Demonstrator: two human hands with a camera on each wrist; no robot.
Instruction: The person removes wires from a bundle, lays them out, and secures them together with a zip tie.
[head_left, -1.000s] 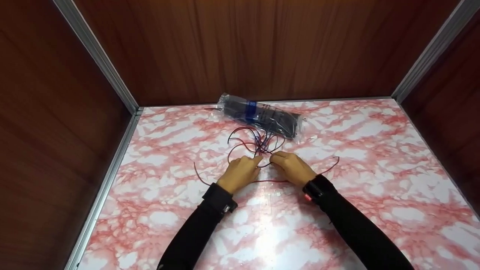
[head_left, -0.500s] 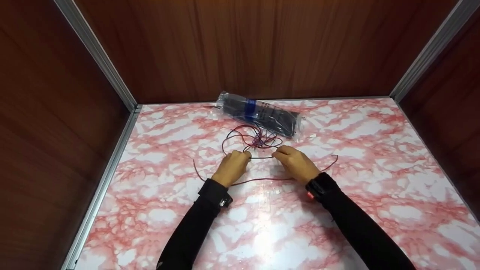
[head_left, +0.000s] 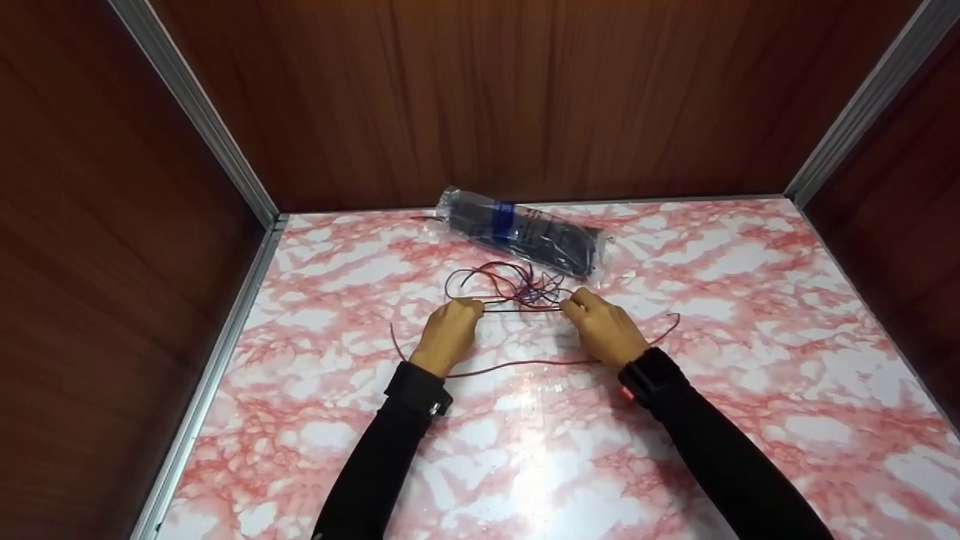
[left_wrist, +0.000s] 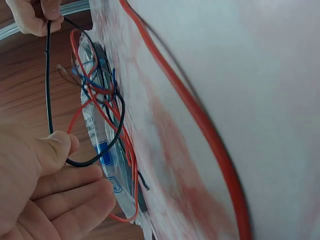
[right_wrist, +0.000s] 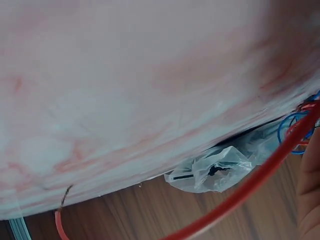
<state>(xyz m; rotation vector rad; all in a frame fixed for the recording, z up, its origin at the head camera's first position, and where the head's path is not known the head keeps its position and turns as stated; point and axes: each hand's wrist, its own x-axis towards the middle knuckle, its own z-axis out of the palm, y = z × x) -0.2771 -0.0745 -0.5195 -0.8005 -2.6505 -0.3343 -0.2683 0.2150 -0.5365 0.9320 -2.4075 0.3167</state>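
My left hand (head_left: 448,334) and right hand (head_left: 604,328) are apart over the middle of the table, with a black wire (head_left: 521,310) drawn straight between them. In the left wrist view, the left thumb and forefinger pinch the black wire (left_wrist: 48,85), while the right hand (left_wrist: 37,17) pinches it further along. Just beyond the hands lies a tangle of red, black and blue wires (head_left: 529,294). A single red wire (head_left: 517,364) runs across the table beneath both wrists. Only an edge of the right hand (right_wrist: 310,190) shows in the right wrist view.
Behind the tangle lies a clear plastic bag (head_left: 551,238) with dark contents and a blue band. Wood-patterned panels (head_left: 480,105) enclose the red-and-white marbled table (head_left: 750,420) at the back and sides. The red wire's bare, stripped end (right_wrist: 65,196) shows in the right wrist view.
The hands have moved apart, left hand to the left and right hand slightly right. The black wire between them has gone from a slack curve to a straight line.
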